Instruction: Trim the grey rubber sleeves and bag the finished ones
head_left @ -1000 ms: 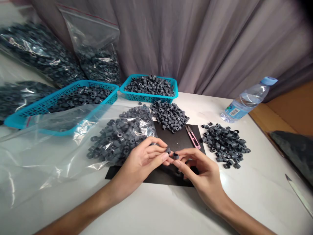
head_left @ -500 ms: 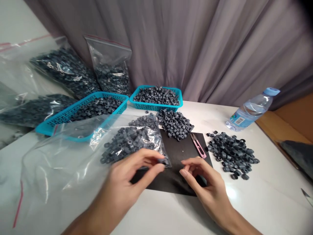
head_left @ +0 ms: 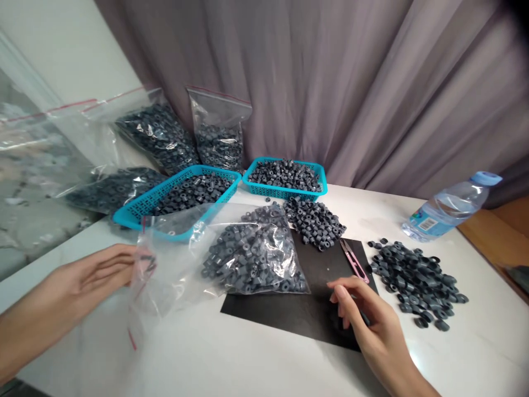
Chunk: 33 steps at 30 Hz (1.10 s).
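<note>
My left hand (head_left: 91, 278) reaches to the open mouth of a clear zip bag (head_left: 252, 256) that lies half full of grey rubber rings. Its fingers are pressed together at the bag's edge, with a small dark ring (head_left: 145, 258) at their tips. My right hand (head_left: 366, 317) rests on the black mat (head_left: 289, 309) with its fingers curled down; whatever is under them is hidden. Pink thread snips (head_left: 353, 260) lie on the mat just beyond that hand. One loose pile of rings (head_left: 316, 220) sits at the mat's far edge, another pile (head_left: 415, 275) to its right.
Two turquoise baskets (head_left: 144, 207) (head_left: 285, 190) full of rings stand at the back. Several filled bags (head_left: 155, 135) lean against the grey curtain and wall at the left. A water bottle (head_left: 450, 212) lies at the right, near the table's edge.
My hands have parted. The left one swung out left to the bag's mouth with its ring; the right one dropped onto the mat. The view has turned left.
</note>
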### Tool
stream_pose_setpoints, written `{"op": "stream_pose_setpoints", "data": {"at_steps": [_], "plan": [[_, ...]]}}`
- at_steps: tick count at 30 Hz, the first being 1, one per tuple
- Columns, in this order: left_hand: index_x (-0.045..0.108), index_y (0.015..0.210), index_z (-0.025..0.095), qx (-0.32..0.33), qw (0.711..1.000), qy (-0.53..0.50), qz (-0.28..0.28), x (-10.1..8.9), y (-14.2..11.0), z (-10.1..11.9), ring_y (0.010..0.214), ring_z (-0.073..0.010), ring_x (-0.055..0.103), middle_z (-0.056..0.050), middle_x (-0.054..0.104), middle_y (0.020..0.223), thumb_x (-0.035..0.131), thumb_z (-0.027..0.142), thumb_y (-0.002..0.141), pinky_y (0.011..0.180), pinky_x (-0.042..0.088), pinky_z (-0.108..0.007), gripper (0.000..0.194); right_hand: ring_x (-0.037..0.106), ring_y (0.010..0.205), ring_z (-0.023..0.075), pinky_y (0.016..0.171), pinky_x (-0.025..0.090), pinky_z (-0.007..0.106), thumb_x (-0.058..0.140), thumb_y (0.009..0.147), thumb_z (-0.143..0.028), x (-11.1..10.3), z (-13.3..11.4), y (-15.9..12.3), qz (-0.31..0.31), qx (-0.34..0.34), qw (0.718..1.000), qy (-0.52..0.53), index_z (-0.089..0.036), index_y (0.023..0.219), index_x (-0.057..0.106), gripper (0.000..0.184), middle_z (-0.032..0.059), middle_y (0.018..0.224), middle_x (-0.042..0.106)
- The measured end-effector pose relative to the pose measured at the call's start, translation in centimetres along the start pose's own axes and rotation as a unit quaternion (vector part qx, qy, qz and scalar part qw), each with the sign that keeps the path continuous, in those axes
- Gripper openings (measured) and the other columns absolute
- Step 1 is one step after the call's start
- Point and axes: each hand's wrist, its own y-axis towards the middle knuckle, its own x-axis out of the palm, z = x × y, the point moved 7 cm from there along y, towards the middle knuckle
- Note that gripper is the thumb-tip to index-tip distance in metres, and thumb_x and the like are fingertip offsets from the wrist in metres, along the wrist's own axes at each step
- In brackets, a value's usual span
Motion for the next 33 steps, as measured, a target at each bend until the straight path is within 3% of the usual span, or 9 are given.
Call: {"op": "stream_pose_setpoints", "data": {"at_steps": [4,7,11,15,20,26,29,31,33], "plan": [[0.070,0.095,0.027,-0.021,0.997,-0.065,0.024,0.7,0.5,2.2,0.105,-0.0304,0.072,0.002,0.080,0.099,0.084,0.079,0.043,0.114,0.047,-0.048,0.074,0.061,0.060,0.0135,0.054,0.052,0.021,0.057,0.099,-0.045,0.3,-0.4,0.0,-0.006,-0.006,1.000,-0.008,-0.022,0.103,0.069,0.026,0.0028,0.080,0.066],[0.069,0.100,0.027,0.000,0.997,-0.073,-0.004,1.4,0.1,4.2,0.109,-0.0314,0.071,-0.001,0.080,0.106,0.086,0.072,0.053,0.113,0.046,-0.049,0.067,0.062,0.063,0.0144,0.056,0.052,0.022,0.056,0.099,-0.048,0.4,-0.6,-0.1,0.005,0.011,1.000,-0.006,-0.022,0.099,0.069,0.029,0.0031,0.080,0.066],[0.062,0.099,0.024,0.053,0.991,-0.115,-0.042,3.3,0.2,6.5,0.111,-0.0267,0.070,-0.007,0.077,0.120,0.084,0.060,0.070,0.104,0.052,-0.042,0.051,0.063,0.064,0.0152,0.056,0.052,0.022,0.057,0.099,-0.049,0.7,-0.6,0.0,-0.016,0.000,1.000,-0.011,-0.021,0.101,0.070,0.030,0.0035,0.080,0.067],[0.064,0.102,0.021,0.078,0.981,-0.166,-0.069,4.9,0.8,6.5,0.120,-0.0282,0.067,-0.011,0.071,0.134,0.082,0.053,0.075,0.106,0.051,-0.043,0.045,0.065,0.064,0.0160,0.055,0.054,0.022,0.056,0.099,-0.047,0.7,-0.1,0.1,-0.036,-0.011,0.999,-0.019,-0.021,0.106,0.070,0.031,0.0043,0.081,0.068],[0.065,0.133,0.026,0.100,0.975,-0.127,-0.155,6.0,0.0,6.8,0.136,-0.0330,0.056,-0.006,0.052,0.156,0.075,0.039,0.083,0.107,0.050,-0.045,0.053,0.063,0.062,0.0156,0.053,0.054,0.022,0.057,0.099,-0.048,0.8,0.2,0.0,-0.039,-0.013,0.999,-0.017,-0.020,0.103,0.069,0.030,0.0042,0.079,0.067],[0.063,0.136,0.031,0.134,0.953,-0.200,-0.182,5.8,-0.9,8.9,0.143,-0.0290,0.051,-0.001,0.039,0.165,0.074,0.035,0.084,0.110,0.049,-0.042,0.053,0.063,0.061,0.0159,0.052,0.053,0.022,0.058,0.097,-0.049,0.9,0.6,0.1,-0.039,-0.003,0.999,-0.012,-0.020,0.105,0.069,0.032,0.0041,0.079,0.067],[0.059,0.139,0.030,0.133,0.958,-0.179,-0.181,5.5,-0.9,9.5,0.148,-0.0301,0.044,-0.003,0.034,0.167,0.078,0.034,0.080,0.110,0.049,-0.042,0.062,0.062,0.061,0.0158,0.052,0.053,0.023,0.058,0.097,-0.052,1.0,0.6,0.0,-0.045,0.003,0.999,-0.008,-0.019,0.103,0.069,0.035,0.0044,0.079,0.066],[0.060,0.138,0.027,0.130,0.967,-0.152,-0.157,5.3,-0.9,10.0,0.146,-0.0294,0.046,-0.004,0.045,0.161,0.078,0.039,0.079,0.112,0.047,-0.041,0.062,0.062,0.062,0.0160,0.053,0.053,0.023,0.057,0.097,-0.053,1.0,0.5,0.0,-0.047,0.008,0.999,-0.010,-0.019,0.102,0.068,0.036,0.0048,0.080,0.066],[0.064,0.132,0.025,0.125,0.978,-0.140,-0.093,4.7,-0.9,10.5,0.142,-0.0254,0.052,0.000,0.058,0.151,0.071,0.044,0.084,0.114,0.043,-0.037,0.052,0.062,0.063,0.0160,0.052,0.052,0.023,0.057,0.097,-0.054,1.0,0.4,0.0,-0.047,0.010,0.999,-0.013,-0.019,0.101,0.068,0.036,0.0048,0.080,0.067]]}}
